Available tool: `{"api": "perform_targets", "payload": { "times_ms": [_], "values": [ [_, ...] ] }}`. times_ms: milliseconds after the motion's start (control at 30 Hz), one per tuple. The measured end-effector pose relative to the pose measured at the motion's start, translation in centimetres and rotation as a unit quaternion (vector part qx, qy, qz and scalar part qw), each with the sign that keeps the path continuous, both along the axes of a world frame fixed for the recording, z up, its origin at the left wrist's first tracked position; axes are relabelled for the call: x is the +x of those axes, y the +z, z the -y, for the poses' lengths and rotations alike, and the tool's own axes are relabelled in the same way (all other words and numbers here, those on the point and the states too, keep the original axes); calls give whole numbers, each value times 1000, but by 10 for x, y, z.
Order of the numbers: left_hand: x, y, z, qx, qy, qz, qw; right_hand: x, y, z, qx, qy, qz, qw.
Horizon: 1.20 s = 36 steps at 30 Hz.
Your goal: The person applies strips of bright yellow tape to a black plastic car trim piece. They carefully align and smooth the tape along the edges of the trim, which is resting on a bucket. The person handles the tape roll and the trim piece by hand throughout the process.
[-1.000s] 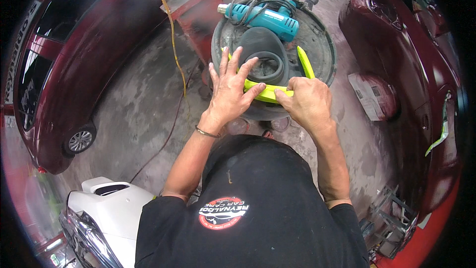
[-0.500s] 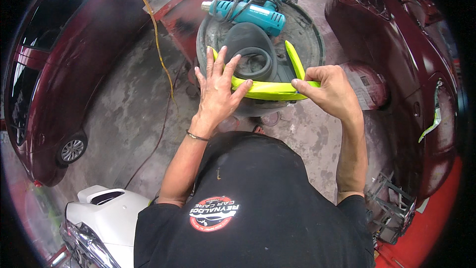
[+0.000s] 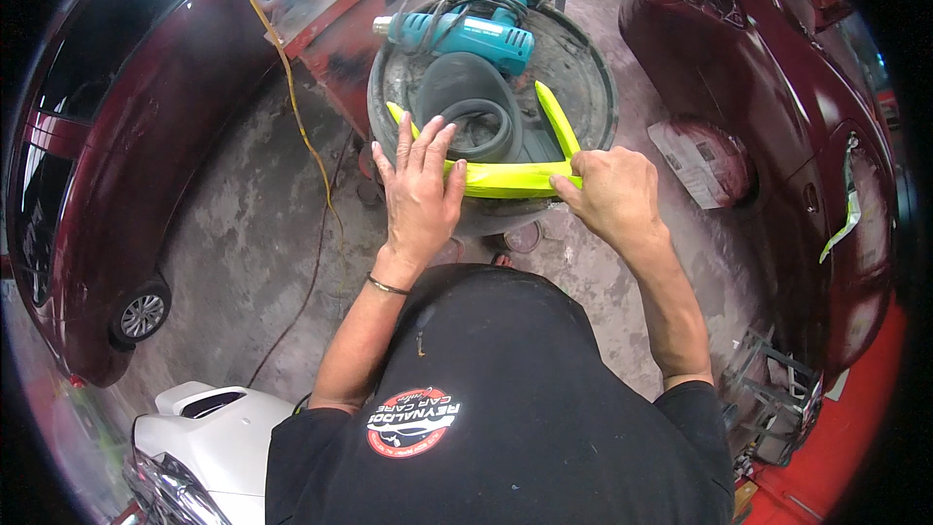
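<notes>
A neon-yellow U-shaped trim piece (image 3: pixel 510 178) stands at the near edge of a round drum top (image 3: pixel 595 97), its two ends pointing away from me. My right hand (image 3: pixel 620 192) is closed on its near right corner, thumb along the front face and fingers curled over the top. At the left corner my left hand (image 3: pixel 420 190) lies against the piece with fingers stretched and spread, covering part of it. Inside the U sits a dark grey moulded part (image 3: pixel 466 87) with a round ring-shaped opening. Behind it lies a teal heat gun (image 3: pixel 471 37) with its cord coiled over it.
Dark red cars stand on the left (image 3: pixel 117 165) and right (image 3: pixel 768 126). A red metal stand (image 3: pixel 340 49) is beside the drum, and a yellow cable (image 3: pixel 303 126) hangs near it. A white car part (image 3: pixel 214 437) is at lower left, a metal frame (image 3: pixel 777 394) at lower right.
My right hand has shifted its hold at the corner, with the fingers now curled further over the top. The view has shifted slightly; my left hand stays at the left corner.
</notes>
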State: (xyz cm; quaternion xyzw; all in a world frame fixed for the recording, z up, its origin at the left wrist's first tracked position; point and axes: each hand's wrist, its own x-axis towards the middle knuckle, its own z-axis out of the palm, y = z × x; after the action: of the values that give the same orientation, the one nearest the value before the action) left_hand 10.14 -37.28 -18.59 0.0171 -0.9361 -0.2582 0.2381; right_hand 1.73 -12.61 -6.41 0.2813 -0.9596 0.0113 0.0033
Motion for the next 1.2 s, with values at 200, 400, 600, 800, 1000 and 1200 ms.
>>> {"api": "perform_targets", "payload": {
  "times_ms": [200,400,600,800,1000,1200],
  "values": [
    [16,14,-21,-65,-127,-49,989,-2,-4,2,6,1,3,1000],
    [30,3,-37,-130,-187,17,973,-7,-3,7,18,-6,16,1000],
    [28,15,-64,-141,-157,44,977,-10,-12,8,1,10,-5,1000],
    [11,1,-81,-179,-163,32,970,-12,4,-20,-142,46,132,980],
    [14,-6,-85,-207,-135,36,968,21,15,-38,-206,148,154,955],
    [17,-9,-90,-201,-124,35,971,-32,9,-66,-88,13,64,994]
  ]
}}
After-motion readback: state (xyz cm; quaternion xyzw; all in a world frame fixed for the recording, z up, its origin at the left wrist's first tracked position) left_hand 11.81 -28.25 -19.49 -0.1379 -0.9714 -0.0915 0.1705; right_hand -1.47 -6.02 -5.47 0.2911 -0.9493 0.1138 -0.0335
